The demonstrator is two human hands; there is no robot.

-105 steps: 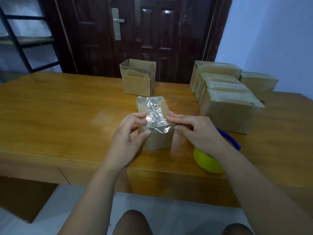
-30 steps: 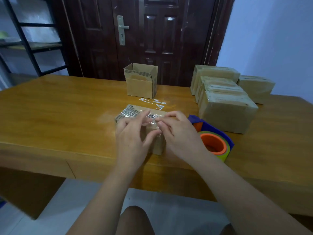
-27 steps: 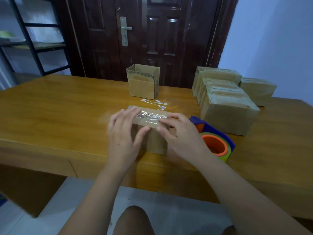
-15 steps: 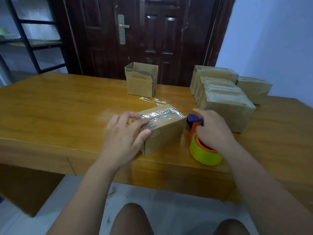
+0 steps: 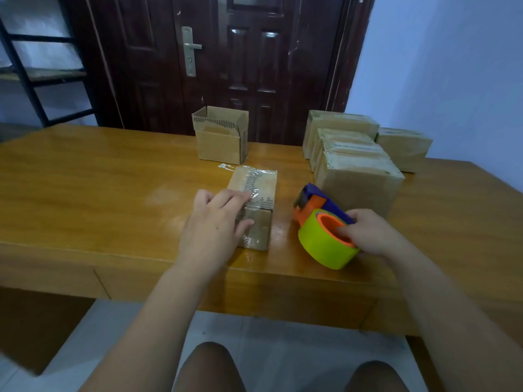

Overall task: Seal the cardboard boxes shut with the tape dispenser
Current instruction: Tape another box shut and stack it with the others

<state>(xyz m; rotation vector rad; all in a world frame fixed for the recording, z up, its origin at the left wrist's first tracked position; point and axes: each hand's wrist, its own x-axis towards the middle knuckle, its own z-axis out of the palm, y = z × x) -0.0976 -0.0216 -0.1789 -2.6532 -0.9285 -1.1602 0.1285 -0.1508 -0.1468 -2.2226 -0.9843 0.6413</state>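
The person's bare knees (image 5: 209, 366) show at 6 o'clock, below the edge of the wooden surface (image 5: 85, 193). Just past that edge the left hand (image 5: 215, 230) grips the taped box (image 5: 256, 193) at its near left corner, fingers laid over the top and thumb against the near face. Half a second ago this box sat skewed, one corner toward the person. Now it lies lengthways, its long side running toward 12 o'clock and the strip of clear tape running along its top.

At 3 o'clock from the box, near but not touching it, the right hand (image 5: 368, 236) clamps the tape dispenser (image 5: 322, 241), fingers hooked into the orange core of the green roll. A moment ago the hand covered the roll as it lay flat. Now the roll is tipped up, and the purple and orange head points toward 11 o'clock. Whether it clears the surface I cannot tell.

A scrap of tape (image 5: 226, 166) lies just beyond the box. Farther off, at 12 o'clock, stands an open box (image 5: 220, 137). At 1 o'clock the sealed boxes (image 5: 353, 165) are clustered together. Behind everything is a dark door (image 5: 254, 66).
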